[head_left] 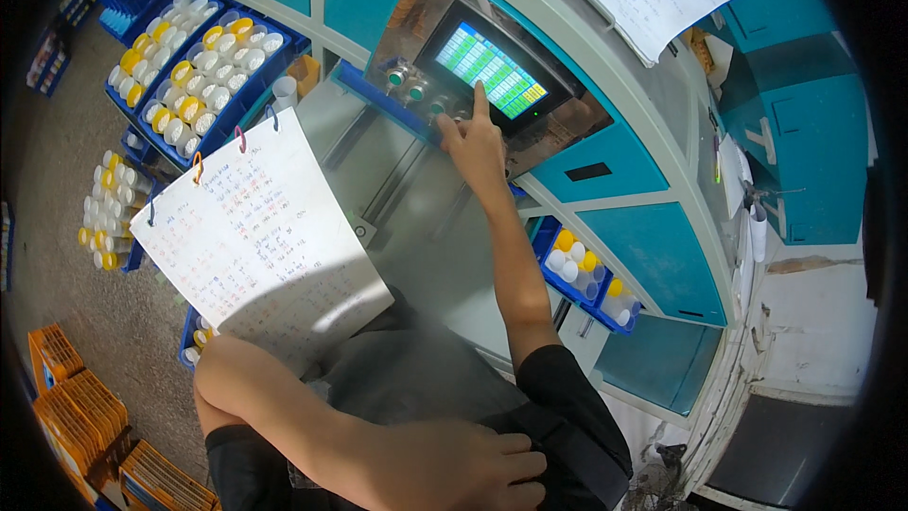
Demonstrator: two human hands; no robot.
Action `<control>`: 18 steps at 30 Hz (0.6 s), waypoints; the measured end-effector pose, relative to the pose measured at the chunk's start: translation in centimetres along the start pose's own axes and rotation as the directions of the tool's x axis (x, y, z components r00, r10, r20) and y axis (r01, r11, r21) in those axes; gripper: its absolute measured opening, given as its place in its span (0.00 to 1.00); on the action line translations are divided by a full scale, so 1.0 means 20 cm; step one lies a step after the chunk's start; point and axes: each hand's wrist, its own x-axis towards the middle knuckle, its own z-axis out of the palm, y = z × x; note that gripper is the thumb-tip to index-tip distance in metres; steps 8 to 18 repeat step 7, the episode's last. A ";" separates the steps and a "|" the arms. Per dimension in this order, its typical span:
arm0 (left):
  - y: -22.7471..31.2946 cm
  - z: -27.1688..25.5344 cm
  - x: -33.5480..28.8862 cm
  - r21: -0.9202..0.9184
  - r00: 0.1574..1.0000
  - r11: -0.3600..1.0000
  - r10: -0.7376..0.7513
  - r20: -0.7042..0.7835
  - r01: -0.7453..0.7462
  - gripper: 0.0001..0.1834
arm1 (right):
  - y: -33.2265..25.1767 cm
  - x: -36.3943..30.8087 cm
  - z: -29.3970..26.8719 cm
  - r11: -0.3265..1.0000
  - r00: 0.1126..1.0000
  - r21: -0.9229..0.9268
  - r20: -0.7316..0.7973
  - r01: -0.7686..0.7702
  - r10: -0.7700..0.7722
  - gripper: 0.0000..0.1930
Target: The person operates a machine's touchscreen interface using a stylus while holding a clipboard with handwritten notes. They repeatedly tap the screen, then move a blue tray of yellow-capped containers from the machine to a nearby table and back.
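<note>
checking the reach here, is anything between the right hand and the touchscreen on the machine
Nothing visible. The right hand already has its index fingertip on the lower edge of the touchscreen. The ring-bound sheets lie off to the left, clear of it.

We see a touchscreen (492,69) gridded green, yellow and blue; teal cabinet panels (662,255); blue trays (203,66) of white and yellow-capped bottles (194,71); orange crates (80,407); a white sheet (260,246) with faint handwriting.

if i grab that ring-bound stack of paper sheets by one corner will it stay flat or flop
The ring-bound sheets would probably flop: they look like thin paper held only by coloured rings along the top edge. They are likely light, so a push would slide them easily. Loose lower corners may fan or crease.
</note>
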 end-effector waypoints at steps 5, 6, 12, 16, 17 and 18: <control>-0.03 -0.02 0.01 0.056 0.925 0.989 -0.150 0.349 0.139 0.27 | -0.06 0.06 0.02 0.998 0.998 0.058 0.051 0.027 -0.030 0.48; -0.02 -0.04 0.01 0.031 0.922 0.986 -0.167 0.350 0.166 0.26 | -0.07 0.08 0.03 0.998 0.998 0.055 0.052 0.037 -0.040 0.49; -0.01 -0.06 -0.01 0.021 0.918 0.983 -0.176 0.354 0.180 0.26 | -0.08 0.10 0.04 0.998 0.998 0.054 0.052 0.043 -0.046 0.50; -0.01 -0.06 -0.01 0.021 0.918 0.983 -0.176 0.354 0.180 0.26 | -0.08 0.10 0.04 0.998 0.998 0.054 0.052 0.043 -0.046 0.50; -0.01 -0.06 -0.01 0.021 0.918 0.983 -0.176 0.354 0.180 0.26 | -0.08 0.10 0.04 0.998 0.998 0.054 0.052 0.043 -0.046 0.50; -0.01 -0.06 -0.01 0.021 0.918 0.983 -0.176 0.354 0.180 0.26 | -0.08 0.10 0.04 0.998 0.998 0.054 0.052 0.043 -0.046 0.50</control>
